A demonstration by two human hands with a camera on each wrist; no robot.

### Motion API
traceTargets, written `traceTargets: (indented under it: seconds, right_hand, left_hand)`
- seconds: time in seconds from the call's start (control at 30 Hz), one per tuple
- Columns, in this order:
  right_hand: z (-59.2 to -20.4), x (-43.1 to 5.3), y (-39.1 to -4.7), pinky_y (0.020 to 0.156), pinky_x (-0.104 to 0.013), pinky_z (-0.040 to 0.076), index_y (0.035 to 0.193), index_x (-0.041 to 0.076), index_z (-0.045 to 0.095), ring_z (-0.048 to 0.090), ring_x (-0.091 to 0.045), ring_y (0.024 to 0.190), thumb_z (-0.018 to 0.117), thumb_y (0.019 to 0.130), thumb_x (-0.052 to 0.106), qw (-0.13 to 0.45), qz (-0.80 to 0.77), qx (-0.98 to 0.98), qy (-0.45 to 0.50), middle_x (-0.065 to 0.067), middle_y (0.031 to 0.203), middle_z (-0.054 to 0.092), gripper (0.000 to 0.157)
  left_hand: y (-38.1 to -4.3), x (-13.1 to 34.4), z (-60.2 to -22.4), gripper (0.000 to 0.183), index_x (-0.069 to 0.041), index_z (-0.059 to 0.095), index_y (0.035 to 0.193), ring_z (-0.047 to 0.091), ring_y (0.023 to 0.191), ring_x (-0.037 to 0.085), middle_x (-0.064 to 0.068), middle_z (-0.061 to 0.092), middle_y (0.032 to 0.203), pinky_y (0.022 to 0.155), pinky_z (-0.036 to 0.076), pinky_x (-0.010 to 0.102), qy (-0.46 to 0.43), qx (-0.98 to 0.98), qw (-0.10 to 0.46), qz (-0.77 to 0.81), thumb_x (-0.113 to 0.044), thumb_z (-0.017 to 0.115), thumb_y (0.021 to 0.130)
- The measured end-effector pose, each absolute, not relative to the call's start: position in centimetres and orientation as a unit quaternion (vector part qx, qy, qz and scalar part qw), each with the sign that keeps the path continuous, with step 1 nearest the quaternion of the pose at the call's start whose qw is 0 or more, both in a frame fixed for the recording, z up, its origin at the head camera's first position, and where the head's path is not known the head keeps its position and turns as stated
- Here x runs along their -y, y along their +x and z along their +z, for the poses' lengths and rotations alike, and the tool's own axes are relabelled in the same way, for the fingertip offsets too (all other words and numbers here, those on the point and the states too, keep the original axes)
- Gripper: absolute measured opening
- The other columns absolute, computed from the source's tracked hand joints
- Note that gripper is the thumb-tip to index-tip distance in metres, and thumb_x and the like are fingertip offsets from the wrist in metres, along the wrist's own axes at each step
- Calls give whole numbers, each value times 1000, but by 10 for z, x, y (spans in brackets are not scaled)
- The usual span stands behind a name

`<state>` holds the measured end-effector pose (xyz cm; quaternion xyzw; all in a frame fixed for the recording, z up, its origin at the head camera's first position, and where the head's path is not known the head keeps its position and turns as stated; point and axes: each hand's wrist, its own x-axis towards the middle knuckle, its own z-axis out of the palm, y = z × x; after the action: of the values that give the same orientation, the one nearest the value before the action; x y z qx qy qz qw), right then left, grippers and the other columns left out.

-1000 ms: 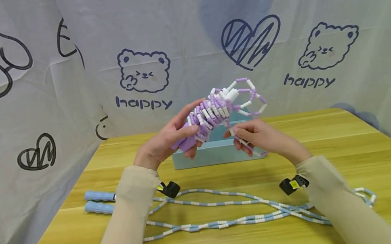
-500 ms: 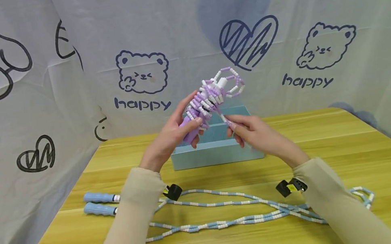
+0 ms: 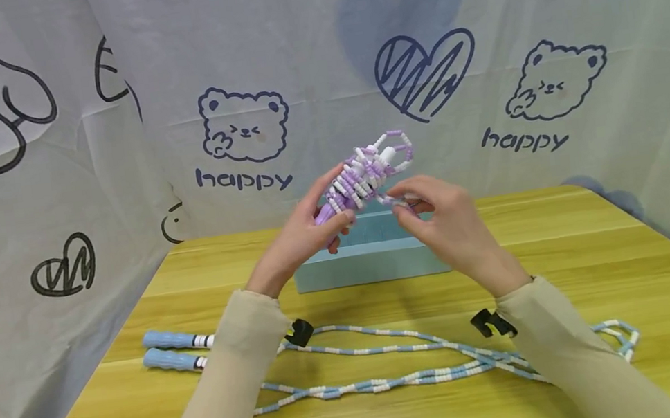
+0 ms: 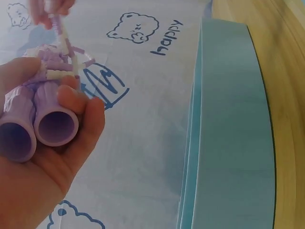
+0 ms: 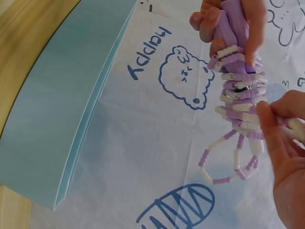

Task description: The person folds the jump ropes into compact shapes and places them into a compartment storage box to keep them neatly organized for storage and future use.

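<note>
A purple-and-white beaded jump rope [image 3: 358, 182] is held up above the table in the head view, its cord wound in several turns around its two handles. My left hand [image 3: 296, 241] grips the paired purple handles [image 4: 56, 126], whose hollow ends show side by side in the left wrist view. With thumb and fingers, my right hand [image 3: 451, 226] pinches a length of the beaded cord close beside the wound bundle. A loose bead loop [image 5: 220, 181] sticks out past the handles' white ends in the right wrist view. Part of the cord is hidden inside the right hand.
Behind the hands, a light blue box [image 3: 373, 265] stands on the wooden table [image 3: 577, 242]. A blue-and-white beaded jump rope [image 3: 361, 351] lies stretched across the front, its blue handles [image 3: 169, 339] at the left. A printed cloth [image 3: 315, 44] hangs behind.
My right hand has risen and turned closer to the bundle, with the cord tail no longer hanging below it. The wrapped handles have shifted slightly, and the protruding loop looks smaller.
</note>
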<state>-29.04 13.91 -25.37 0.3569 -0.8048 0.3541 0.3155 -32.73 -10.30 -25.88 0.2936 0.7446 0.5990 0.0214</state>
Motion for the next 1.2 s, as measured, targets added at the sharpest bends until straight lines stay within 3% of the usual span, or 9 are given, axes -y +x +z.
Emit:
traceTargets:
  seconds: [0.17, 0.4, 0.6, 0.87, 1.07, 1.2]
  right_hand:
    - [-250, -135, -290, 84, -25, 53, 116, 0, 60, 67, -21, 102, 72, 86, -4, 344, 405, 759, 376, -7, 108, 67, 32]
    - [-251, -134, -291, 81, -29, 55, 121, -5, 54, 70, -24, 93, 69, 86, -11, 347, 514, 689, 376, -12, 107, 70, 39]
    - [-254, -140, -293, 80, -30, 55, 120, -5, 54, 68, -23, 101, 68, 90, -4, 308, 599, 665, 321, -17, 111, 69, 33]
    - [-254, -144, -296, 80, -31, 56, 116, -4, 54, 70, -23, 95, 72, 89, 3, 265, 683, 624, 273, -16, 106, 71, 34]
    - [-252, -144, -295, 78, -29, 56, 112, -3, 58, 70, -22, 92, 74, 88, 6, 265, 678, 635, 260, -15, 102, 72, 29]
    - [-252, -142, -294, 76, -30, 57, 118, -1, 55, 70, -22, 88, 74, 88, 7, 273, 661, 652, 253, -17, 103, 70, 36]
  left_hand:
    - [-329, 102, -259, 69, -53, 31, 147, 55, 67, 25, 21, 59, 102, 57, 53, 40, 292, -734, 29, 612, -22, 65, 96]
    - [-325, 100, -256, 67, -55, 32, 146, 57, 71, 26, 21, 57, 109, 58, 54, 36, 289, -728, 51, 620, -24, 65, 96]
    - [-322, 96, -255, 66, -55, 32, 146, 56, 72, 26, 20, 57, 112, 59, 55, 36, 295, -719, 68, 626, -25, 65, 97]
    - [-321, 92, -255, 65, -56, 34, 144, 57, 78, 28, 19, 56, 112, 59, 54, 35, 294, -718, 72, 627, -25, 65, 96]
    - [-317, 89, -254, 64, -56, 35, 144, 57, 79, 27, 19, 58, 112, 57, 52, 35, 292, -726, 79, 618, -25, 65, 96]
    - [-315, 87, -254, 64, -54, 35, 145, 58, 79, 27, 19, 59, 109, 55, 51, 34, 297, -732, 99, 605, -24, 65, 97]
